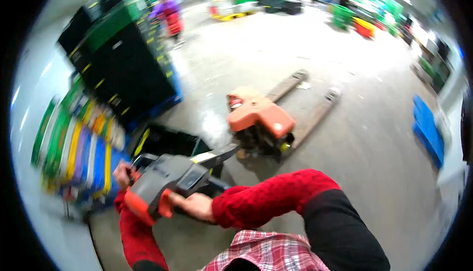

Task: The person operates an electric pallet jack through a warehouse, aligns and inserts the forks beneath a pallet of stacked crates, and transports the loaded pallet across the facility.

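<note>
An orange electric pallet truck [261,116] stands on the floor ahead, its two forks [315,123] pointing away toward the upper right. Its grey and orange control handle [170,177] is tilted back toward me. My left hand [122,175] is closed around the far side of the handle head, partly hidden by it. On the near side, my right hand [197,206] grips the handle by an orange part, its fingers partly covered. Both forearms wear red sleeves. Nothing is loaded on the forks.
A tall stack of black crates [123,69] stands at left on a blue pallet. Nearer are colourful stacked crates or lids [79,148] and a dark crate [172,140]. Blue panels [427,130] lie at right. A person [170,15] in purple and red is beyond the stack; green bins [341,17] stand behind.
</note>
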The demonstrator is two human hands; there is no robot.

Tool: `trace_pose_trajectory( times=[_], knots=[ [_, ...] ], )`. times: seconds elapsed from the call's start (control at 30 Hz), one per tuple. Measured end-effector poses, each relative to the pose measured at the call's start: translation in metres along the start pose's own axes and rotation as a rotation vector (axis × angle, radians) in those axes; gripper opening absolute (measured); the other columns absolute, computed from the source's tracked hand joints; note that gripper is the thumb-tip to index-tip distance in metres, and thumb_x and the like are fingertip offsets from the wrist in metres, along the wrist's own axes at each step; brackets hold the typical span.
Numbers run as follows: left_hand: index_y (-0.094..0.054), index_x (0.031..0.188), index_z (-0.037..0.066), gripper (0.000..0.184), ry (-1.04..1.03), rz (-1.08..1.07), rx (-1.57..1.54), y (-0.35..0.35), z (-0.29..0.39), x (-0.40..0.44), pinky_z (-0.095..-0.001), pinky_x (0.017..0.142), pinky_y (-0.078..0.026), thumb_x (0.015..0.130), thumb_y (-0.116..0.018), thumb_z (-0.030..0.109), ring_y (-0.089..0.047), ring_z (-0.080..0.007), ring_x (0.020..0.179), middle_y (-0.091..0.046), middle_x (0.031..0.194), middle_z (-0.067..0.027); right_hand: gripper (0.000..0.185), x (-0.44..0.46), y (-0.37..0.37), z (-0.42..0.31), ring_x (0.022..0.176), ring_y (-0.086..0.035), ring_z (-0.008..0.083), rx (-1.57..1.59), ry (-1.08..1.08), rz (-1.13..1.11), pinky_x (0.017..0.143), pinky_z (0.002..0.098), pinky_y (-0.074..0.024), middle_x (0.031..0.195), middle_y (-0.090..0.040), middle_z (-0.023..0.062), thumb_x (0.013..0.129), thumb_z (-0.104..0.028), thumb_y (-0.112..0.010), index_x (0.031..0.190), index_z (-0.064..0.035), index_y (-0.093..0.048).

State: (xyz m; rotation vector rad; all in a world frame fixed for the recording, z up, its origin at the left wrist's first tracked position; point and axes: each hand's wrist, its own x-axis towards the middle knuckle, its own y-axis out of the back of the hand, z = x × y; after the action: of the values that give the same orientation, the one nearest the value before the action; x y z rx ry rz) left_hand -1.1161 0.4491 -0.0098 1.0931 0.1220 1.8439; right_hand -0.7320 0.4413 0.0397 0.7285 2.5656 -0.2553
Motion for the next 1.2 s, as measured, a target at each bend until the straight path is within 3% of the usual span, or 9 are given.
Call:
trace_pose_trajectory(
  times=[0.27,0.33,0.5,0.67,0.7,0.83,0.87,1.07,1.2],
  knots=[
    [-0.059,0.065,0.004,0.05,0.189,0.187,-0.145,-0.076,0.018,0.049,-0.0291,0.055,-0.041,0.1,-0.04,0.033,-0.052,-0.0144,0.054,-0.058,0.059,-0.0054,0.102,-0.036,0.047,-0.018,0.097,-0.064,0.0292,0.099,0.031,0.041,0.084,0.0369,-0.0477,0.101,-0.067,0.0193,0.077,-0.087,-0.036,0.107,0.0052,-0.067],
    [-0.059,0.063,0.003,0.053,0.181,0.227,-0.165,-0.096,0.021,0.067,-0.0283,0.055,-0.041,0.101,-0.04,0.035,-0.051,-0.0132,0.052,-0.057,0.057,-0.0051,0.089,-0.047,0.065,-0.027,0.06,-0.056,0.0133,0.198,0.057,0.06,0.053,0.0298,-0.0427,0.071,-0.06,0.0066,0.084,-0.081,-0.037,0.089,0.0016,-0.071],
    [-0.059,0.061,0.003,0.058,0.238,0.003,-0.36,-0.141,0.055,0.119,-0.0259,0.053,-0.039,0.102,-0.042,0.04,-0.052,-0.0114,0.051,-0.056,0.054,-0.0044,0.092,-0.048,0.104,-0.023,0.057,-0.056,0.0161,0.119,0.119,0.231,0.052,0.0316,-0.0434,0.07,-0.059,0.0066,0.084,-0.082,-0.033,0.085,0.0027,-0.069],
    [-0.059,0.06,0.003,0.059,0.212,-0.058,-0.411,-0.23,0.008,0.189,-0.0265,0.051,-0.039,0.102,-0.042,0.04,-0.05,-0.0116,0.049,-0.056,0.053,-0.0044,0.092,-0.013,0.191,-0.061,0.054,-0.054,0.0208,0.095,0.087,0.308,0.051,0.035,-0.0429,0.064,-0.056,0.0097,0.084,-0.082,-0.03,0.07,0.0039,-0.062],
    [-0.059,0.06,0.003,0.059,0.202,-0.061,-0.43,-0.249,-0.002,0.21,-0.0266,0.051,-0.039,0.102,-0.042,0.04,-0.05,-0.0117,0.048,-0.056,0.053,-0.0044,0.098,0.036,0.211,-0.035,0.057,-0.056,0.0205,0.048,0.107,0.323,0.05,0.0349,-0.0416,0.067,-0.059,0.0107,0.079,-0.087,-0.032,0.081,0.0048,-0.067],
    [-0.058,0.059,0.003,0.059,0.181,-0.081,-0.484,-0.311,-0.044,0.299,-0.0272,0.049,-0.038,0.102,-0.042,0.041,-0.049,-0.0118,0.046,-0.055,0.052,-0.0044,0.094,0.052,0.278,-0.067,0.048,-0.048,0.0188,0.158,0.049,0.33,0.047,0.0348,-0.0366,0.056,-0.047,0.0063,0.078,-0.087,-0.031,0.07,0.0017,-0.06],
    [-0.058,0.059,0.003,0.06,0.182,-0.086,-0.507,-0.331,-0.053,0.319,-0.0273,0.049,-0.038,0.102,-0.042,0.041,-0.049,-0.0118,0.046,-0.055,0.052,-0.0044,0.096,0.056,0.298,-0.068,0.052,-0.053,0.0193,0.131,0.01,0.336,0.047,0.0348,-0.0388,0.059,-0.052,0.0082,0.076,-0.089,-0.032,0.065,0.0015,-0.061],
    [-0.059,0.059,0.001,0.056,0.236,-0.347,-0.553,-0.439,-0.07,0.376,-0.027,0.046,-0.037,0.1,-0.045,0.036,-0.052,-0.0134,0.047,-0.055,0.052,-0.0059,0.094,0.073,0.395,-0.053,0.053,-0.053,0.0175,0.006,0.004,0.492,0.048,0.032,-0.0402,0.059,-0.051,0.0062,0.075,-0.089,-0.035,0.067,0.0004,-0.062],
    [-0.058,0.056,0.0,0.061,0.2,-0.383,-0.557,-0.488,-0.094,0.451,-0.0324,0.058,-0.04,0.1,-0.043,0.039,-0.05,-0.0169,0.053,-0.056,0.052,-0.007,0.09,0.11,0.45,-0.097,0.056,-0.059,0.0207,-0.043,-0.093,0.588,0.052,0.0328,-0.0476,0.062,-0.055,0.0075,0.079,-0.084,-0.037,0.075,0.0023,-0.061]
  ],
)
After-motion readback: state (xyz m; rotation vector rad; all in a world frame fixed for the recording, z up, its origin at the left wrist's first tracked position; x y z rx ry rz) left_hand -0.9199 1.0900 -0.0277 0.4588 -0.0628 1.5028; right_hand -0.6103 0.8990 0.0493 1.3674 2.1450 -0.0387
